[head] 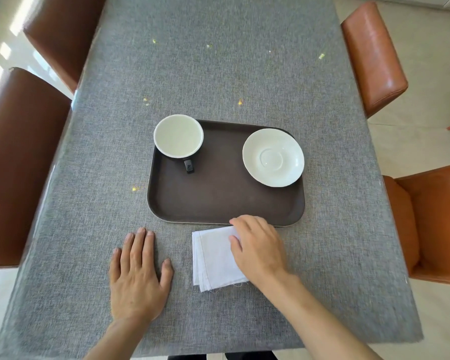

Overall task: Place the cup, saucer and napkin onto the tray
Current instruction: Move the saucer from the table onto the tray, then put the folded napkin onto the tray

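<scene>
Resting on a table covered in coarse grey woven cloth (218, 61), a dark brown tray (218, 198) with rounded corners and a matte surface carries two pieces. At its far left corner stands a round cup (178, 135), white inside and black outside, its blocky handle pointing toward the person. At the far right lies a glossy white saucer (273, 157) with a shallow ring at its centre. A folded white cloth napkin (213, 258) lies on the tablecloth just before the tray's near edge. The right hand (257, 248) lies over the napkin's right side, fingers curled on it. The left hand (138, 274) lies flat and open on the cloth. Smooth brown leather chairs (372, 58) flank the table.
</scene>
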